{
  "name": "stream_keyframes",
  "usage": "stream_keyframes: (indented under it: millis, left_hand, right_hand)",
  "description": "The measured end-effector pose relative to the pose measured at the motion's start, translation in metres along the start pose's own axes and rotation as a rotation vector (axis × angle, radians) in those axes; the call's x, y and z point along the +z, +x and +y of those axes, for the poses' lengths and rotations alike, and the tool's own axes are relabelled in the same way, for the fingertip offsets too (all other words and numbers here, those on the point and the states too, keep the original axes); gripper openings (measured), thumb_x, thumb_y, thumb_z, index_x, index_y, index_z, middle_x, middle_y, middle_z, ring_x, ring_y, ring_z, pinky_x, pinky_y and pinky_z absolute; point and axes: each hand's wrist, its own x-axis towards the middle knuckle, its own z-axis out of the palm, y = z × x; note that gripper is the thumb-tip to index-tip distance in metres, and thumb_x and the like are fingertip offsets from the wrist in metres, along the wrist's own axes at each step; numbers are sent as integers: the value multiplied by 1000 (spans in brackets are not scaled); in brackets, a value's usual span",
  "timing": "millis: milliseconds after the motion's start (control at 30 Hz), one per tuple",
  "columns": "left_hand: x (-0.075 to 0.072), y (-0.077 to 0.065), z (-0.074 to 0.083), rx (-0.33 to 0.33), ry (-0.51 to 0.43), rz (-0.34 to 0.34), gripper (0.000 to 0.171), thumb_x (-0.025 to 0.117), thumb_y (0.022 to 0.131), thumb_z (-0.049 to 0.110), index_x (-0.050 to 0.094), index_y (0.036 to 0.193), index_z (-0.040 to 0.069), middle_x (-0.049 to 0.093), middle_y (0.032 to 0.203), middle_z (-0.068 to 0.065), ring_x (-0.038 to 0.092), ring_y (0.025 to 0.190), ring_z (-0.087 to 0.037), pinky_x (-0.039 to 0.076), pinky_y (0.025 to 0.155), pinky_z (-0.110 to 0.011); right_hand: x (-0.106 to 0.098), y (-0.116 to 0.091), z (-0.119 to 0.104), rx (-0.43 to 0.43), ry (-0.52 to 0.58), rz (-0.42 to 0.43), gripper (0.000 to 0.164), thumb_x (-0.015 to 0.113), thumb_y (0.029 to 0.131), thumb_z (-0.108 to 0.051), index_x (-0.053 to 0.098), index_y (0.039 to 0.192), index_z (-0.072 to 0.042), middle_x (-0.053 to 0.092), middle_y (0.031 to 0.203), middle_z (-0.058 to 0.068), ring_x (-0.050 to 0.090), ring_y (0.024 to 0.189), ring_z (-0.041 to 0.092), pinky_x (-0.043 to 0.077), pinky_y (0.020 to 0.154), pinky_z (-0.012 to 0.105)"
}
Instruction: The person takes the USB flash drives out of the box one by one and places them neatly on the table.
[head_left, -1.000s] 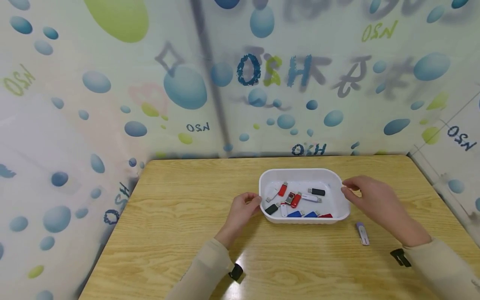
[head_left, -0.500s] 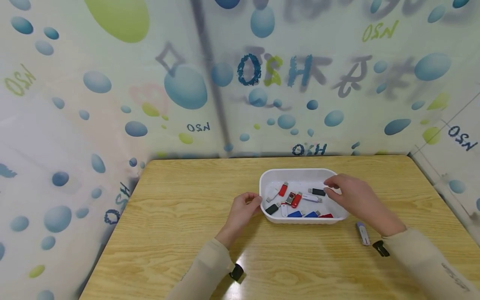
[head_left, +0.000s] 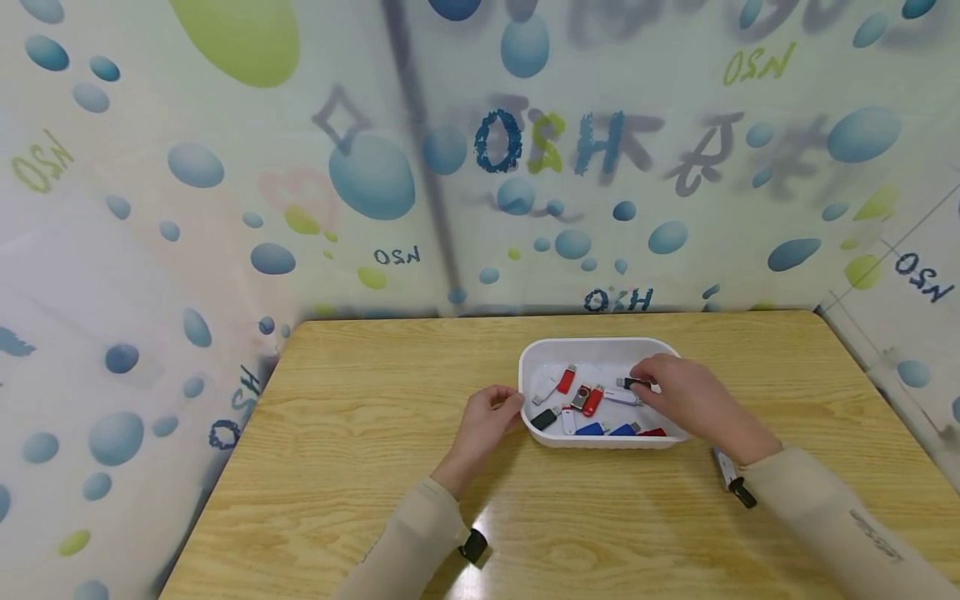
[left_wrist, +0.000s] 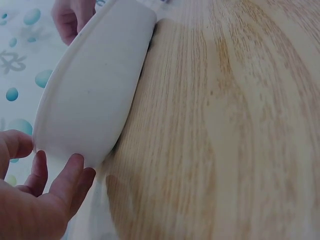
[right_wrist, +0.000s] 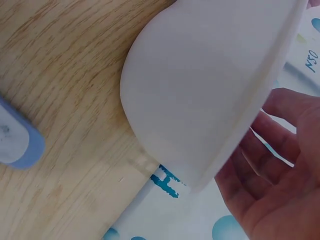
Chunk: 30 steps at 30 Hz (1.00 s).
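Note:
A white plastic tray on the wooden table holds several USB flash drives in red, blue, white and black. My left hand pinches the tray's left end by the rim; in the left wrist view the fingertips touch its outer wall. Reaching over the right end, my right hand has thumb and forefinger on either side of a black USB flash drive, which is partly covered. In the right wrist view the tray's wall hides those fingertips.
A lavender and white USB flash drive lies on the table right of the tray, partly under the right wrist's black strap piece. A patterned cloth hangs behind the table's back edge.
My right hand has moved left from the tray's right rim into the tray, onto the black USB flash drive. The left hand and the tray have stayed put.

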Motion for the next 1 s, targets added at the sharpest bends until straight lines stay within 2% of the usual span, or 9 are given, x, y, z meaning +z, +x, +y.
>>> stream_keyframes:
  millis: [133,200,267,467,633,800,1000]
  left_hand:
    - [-1,2,-5,6,-2,9,25,57,95,8,58,106,-15,58,104,-18,62,102,-37,57,86,-31]
    - [-1,7,-13,5,-1,20,26,58,95,10,58,107,-14,58,105,-17,63,100,-33,57,86,-31]
    - [-1,7,-14,8,7,28,27,59,95,11,59,107,-13,59,105,-17,64,99,-30,57,86,-32]
    - [-1,8,-14,-11,6,22,26,59,95,12,59,107,-12,59,107,-17,63,102,-33,56,89,-36]
    - [-1,3,-4,-25,5,5,25,57,96,9,58,108,-13,58,107,-18,61,106,-38,54,92,-41]
    - [1,-7,12,-27,10,-3,24,56,96,6,57,108,-15,57,107,-19,59,107,-39,53,94,-43]
    - [1,-12,16,-21,-2,0,25,55,96,6,56,109,-15,57,106,-19,59,108,-40,52,94,-43]
  right_hand:
    - [3,5,-3,-4,-6,-21,25,71,89,-20,70,109,-5,64,93,2,56,78,16,56,75,43]
    - [5,8,-4,-5,-21,-35,26,72,88,-20,70,110,-5,65,95,4,58,81,17,56,78,45]
    - [8,11,-6,-2,-36,-58,28,73,88,-21,69,110,-5,66,98,6,59,85,19,55,81,47]
    - [17,20,-8,39,-39,-154,27,71,89,-20,69,112,-6,64,99,5,58,86,19,55,85,45]
    - [22,24,-9,53,-39,-193,26,71,89,-18,68,112,-5,63,96,4,56,83,17,56,84,43]
    - [26,23,-12,29,-62,-178,25,71,88,-16,69,110,-4,62,93,3,55,80,17,56,81,41]
    - [29,24,-15,30,-81,-168,27,71,88,-16,67,111,-3,62,93,5,54,78,17,56,80,40]
